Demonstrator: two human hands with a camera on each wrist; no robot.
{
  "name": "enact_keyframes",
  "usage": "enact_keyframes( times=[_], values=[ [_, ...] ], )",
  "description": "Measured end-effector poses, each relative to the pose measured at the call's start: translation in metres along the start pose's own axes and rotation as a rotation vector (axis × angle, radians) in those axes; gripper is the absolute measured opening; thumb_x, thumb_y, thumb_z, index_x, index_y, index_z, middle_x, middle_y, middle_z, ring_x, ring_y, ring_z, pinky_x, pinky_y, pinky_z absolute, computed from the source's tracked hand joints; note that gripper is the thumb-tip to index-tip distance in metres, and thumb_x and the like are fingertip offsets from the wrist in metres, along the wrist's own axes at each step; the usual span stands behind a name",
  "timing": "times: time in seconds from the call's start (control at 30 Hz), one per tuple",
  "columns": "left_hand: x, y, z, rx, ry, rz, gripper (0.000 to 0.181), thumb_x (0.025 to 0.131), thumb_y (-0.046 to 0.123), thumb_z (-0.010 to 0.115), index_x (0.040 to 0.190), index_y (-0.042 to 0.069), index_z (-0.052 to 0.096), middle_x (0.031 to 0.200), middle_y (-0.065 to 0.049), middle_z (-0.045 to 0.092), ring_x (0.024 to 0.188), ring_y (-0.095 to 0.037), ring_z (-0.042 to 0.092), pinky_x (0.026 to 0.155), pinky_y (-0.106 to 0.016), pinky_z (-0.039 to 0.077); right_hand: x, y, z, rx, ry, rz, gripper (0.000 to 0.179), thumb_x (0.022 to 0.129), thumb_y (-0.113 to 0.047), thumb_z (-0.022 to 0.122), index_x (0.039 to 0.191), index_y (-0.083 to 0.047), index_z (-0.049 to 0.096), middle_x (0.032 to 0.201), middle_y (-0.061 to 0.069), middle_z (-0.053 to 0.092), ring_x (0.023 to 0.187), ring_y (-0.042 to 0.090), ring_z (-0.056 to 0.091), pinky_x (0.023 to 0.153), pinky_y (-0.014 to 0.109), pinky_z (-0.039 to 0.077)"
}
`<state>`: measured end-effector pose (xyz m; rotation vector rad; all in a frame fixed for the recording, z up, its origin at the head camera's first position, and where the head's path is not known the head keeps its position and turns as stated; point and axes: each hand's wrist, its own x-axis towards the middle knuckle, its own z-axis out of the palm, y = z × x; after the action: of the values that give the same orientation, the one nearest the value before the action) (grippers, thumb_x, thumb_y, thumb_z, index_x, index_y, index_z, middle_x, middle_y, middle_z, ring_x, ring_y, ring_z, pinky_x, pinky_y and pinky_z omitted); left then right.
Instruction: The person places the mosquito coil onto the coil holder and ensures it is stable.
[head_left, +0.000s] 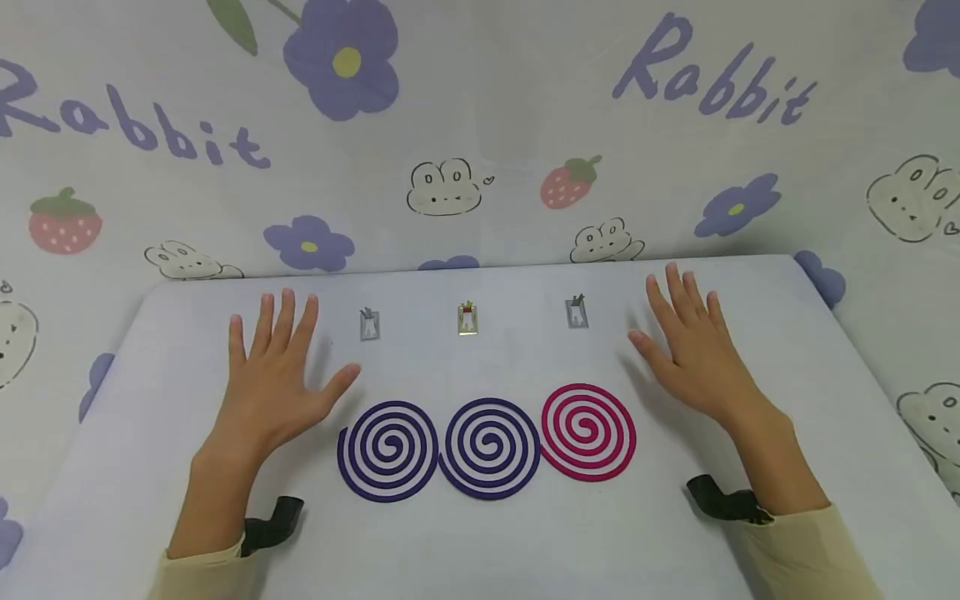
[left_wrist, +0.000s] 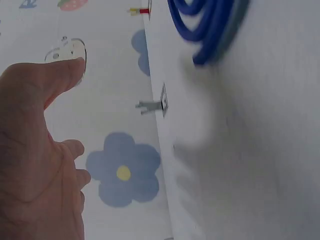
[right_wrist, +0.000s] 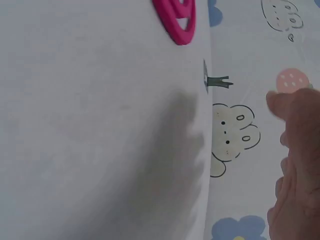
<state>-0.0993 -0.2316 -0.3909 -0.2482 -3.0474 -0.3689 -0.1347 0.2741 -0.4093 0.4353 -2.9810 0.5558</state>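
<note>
Three spiral mosquito coils lie in a row on the white table: a dark blue one (head_left: 389, 455) on the left, another dark blue coil (head_left: 488, 451) in the middle and a pink coil (head_left: 585, 433) on the right. Behind them stand a silver coil stand (head_left: 368, 314), a gold stand (head_left: 467, 308) with a red patch, and a second silver stand (head_left: 577, 301), each with upturned prongs. My left hand (head_left: 270, 383) is spread with straight fingers, left of the coils and stands. On the other side my right hand (head_left: 697, 358) is likewise spread, holding nothing.
A patterned cloth (head_left: 510, 100) with rabbits, flowers and strawberries hangs behind the white tabletop (head_left: 480, 550). Black wrist mounts (head_left: 273, 525) sit at both cuffs. In the right wrist view, a hand's shadow (right_wrist: 165, 160) falls on the table.
</note>
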Motion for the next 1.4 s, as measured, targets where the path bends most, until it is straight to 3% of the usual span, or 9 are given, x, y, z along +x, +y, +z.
enact_keyframes(
  times=[0.3,0.6,0.83,1.1,1.4],
  values=[
    [0.005,0.051,0.013,0.01,-0.022,0.137,0.1,0.097,0.068,0.055,0.171,0.016,0.012,0.18,-0.011,0.005,0.168,-0.036,0.002,0.133,-0.065,-0.007,-0.019,-0.009,0.003,0.002,-0.057,-0.068,0.086,0.102,-0.045,0.065,0.17,-0.014,0.021,0.18,0.013,0.009,0.168,0.037,0.003,0.136,0.058,-0.001],
    [0.008,0.102,0.023,-0.004,-0.095,0.256,0.106,0.093,0.073,0.057,0.171,0.017,0.012,0.18,-0.007,0.006,0.169,-0.029,0.003,0.136,-0.058,-0.001,-0.036,-0.022,0.003,0.036,-0.072,-0.117,0.085,0.097,-0.04,0.074,0.167,-0.012,0.033,0.178,0.014,0.022,0.165,0.04,0.017,0.137,0.054,0.005],
    [0.015,0.127,0.03,-0.014,-0.181,0.297,0.104,0.092,0.073,0.058,0.168,0.01,0.027,0.178,-0.011,0.02,0.169,-0.028,0.006,0.136,-0.056,-0.003,-0.042,-0.029,0.009,0.082,-0.149,-0.118,0.08,0.096,-0.035,0.077,0.163,-0.011,0.041,0.172,0.014,0.036,0.162,0.039,0.028,0.132,0.061,0.021],
    [0.018,0.148,0.045,-0.076,-0.249,0.334,0.102,0.093,0.071,0.059,0.168,0.01,0.027,0.178,-0.011,0.02,0.169,-0.027,0.007,0.137,-0.052,-0.001,-0.043,-0.035,0.011,0.053,-0.198,-0.13,0.085,0.091,-0.036,0.083,0.162,-0.011,0.043,0.171,0.012,0.039,0.158,0.041,0.037,0.122,0.064,0.04],
    [0.017,0.177,0.062,-0.072,-0.315,0.42,0.101,0.093,0.07,0.06,0.168,0.011,0.026,0.178,-0.011,0.024,0.168,-0.027,0.011,0.138,-0.05,0.008,-0.051,-0.043,0.016,0.071,-0.215,-0.154,0.079,0.087,-0.045,0.086,0.15,-0.008,0.058,0.153,0.014,0.059,0.142,0.04,0.056,0.109,0.058,0.054]
  ],
)
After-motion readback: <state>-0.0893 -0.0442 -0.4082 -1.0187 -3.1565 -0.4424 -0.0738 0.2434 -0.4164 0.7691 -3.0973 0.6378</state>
